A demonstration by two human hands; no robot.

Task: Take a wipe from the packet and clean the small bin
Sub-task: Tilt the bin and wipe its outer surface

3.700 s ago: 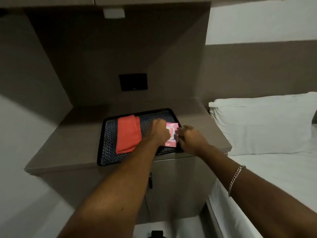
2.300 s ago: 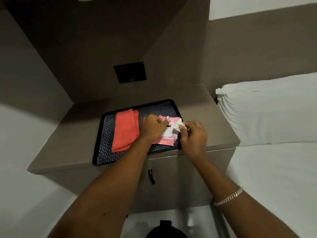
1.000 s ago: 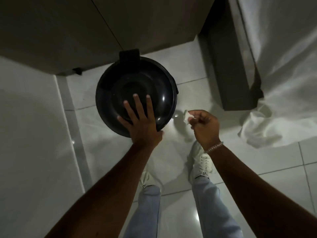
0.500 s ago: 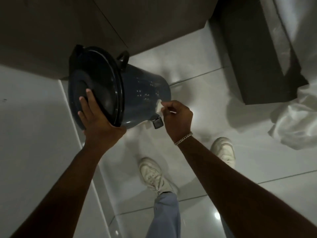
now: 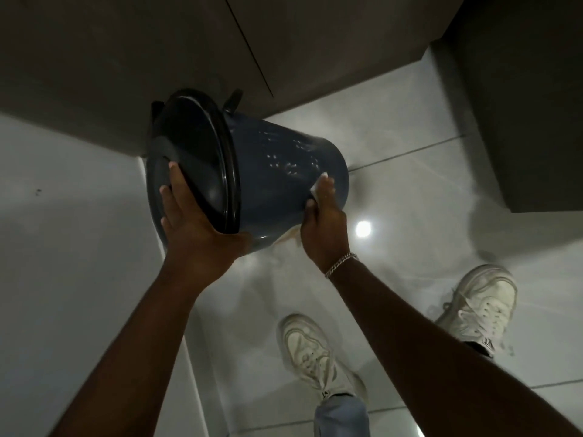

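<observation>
Toward the left of centre in the frame, the left hand (image 5: pixel 192 225) is seen clamped on the top end of the small bin (image 5: pixel 277 184): its fingers (image 5: pixel 176 181) are spread across the black lid (image 5: pixel 195 159) while the thumb is hooked under the rim, so the bin is held lifted and tipped on its side above the tiled floor (image 5: pixel 410 171). The lid is shut and faces the left of the frame. The bin's long axis is laid from the lid at centre left toward its base at centre right, slightly downward. Behind it, a brown cabinet (image 5: pixel 157 42) fills the upper left.

Just right of centre, the right hand (image 5: pixel 325 222) is pressed flat against the lower side wall near the base, with a white wipe (image 5: pixel 315 192) trapped between its fingers and the blue plastic; only small edges of the wipe are visible. A bracelet (image 5: pixel 340 263) is worn on that wrist. Two white shoes (image 5: pixel 307 348) are seen at the lower right.

The wiping is judged to be under way. Since the wall runs lengthwise away from the right hand toward the lid, the next stroke is probably best drawn along that axis by the right hand, the nearer to the wall, or the bin rolled by the left hand to expose unwiped wall.
</observation>
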